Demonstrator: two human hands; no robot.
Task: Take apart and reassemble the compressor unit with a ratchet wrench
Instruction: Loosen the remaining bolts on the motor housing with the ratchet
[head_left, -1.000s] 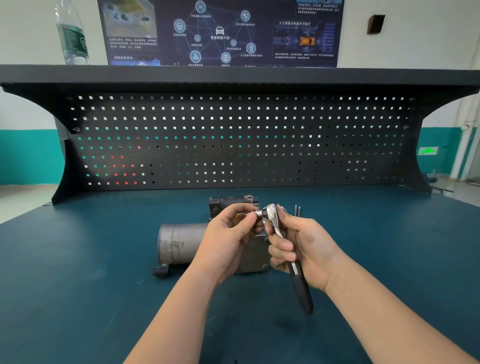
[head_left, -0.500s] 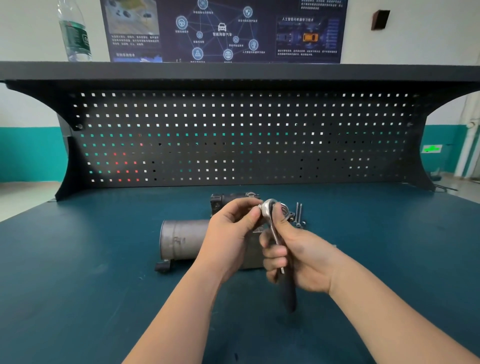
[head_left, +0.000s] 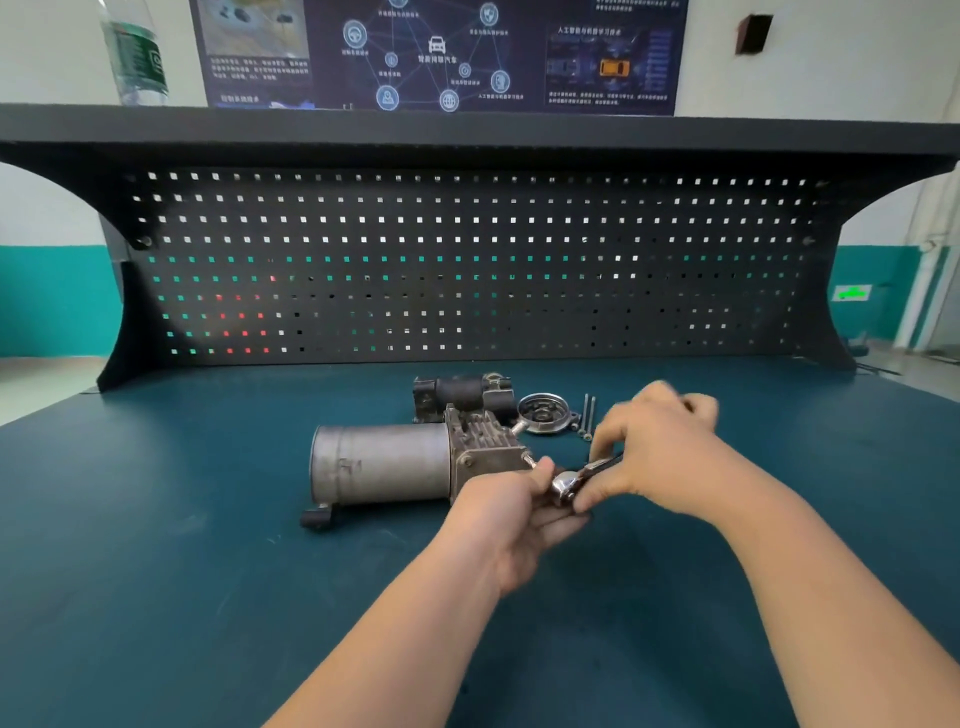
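- Step: both hands work the ratchet wrench (head_left: 574, 480) just right of the compressor unit (head_left: 415, 462); probably seating or adjusting its head.
- Left hand (head_left: 511, 512) curled round the head end; right hand (head_left: 657, 457) pinches the handle, blurred.
- Compressor unit lies on the tabletop (head_left: 182, 519), cylinder leftward.
- Next, likely: set the head on a bolt of the unit.
- Behind the unit: round cover (head_left: 544, 413), long bolts (head_left: 588, 415), near the right hand's path.
- Pegboard (head_left: 467, 260) beyond.

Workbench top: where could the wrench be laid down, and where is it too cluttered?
Bare mat lies left of the compressor's motor cylinder, and more right of the right hand. It is crowded behind the hands, where the round cover, two long bolts and a dark valve block sit close together.
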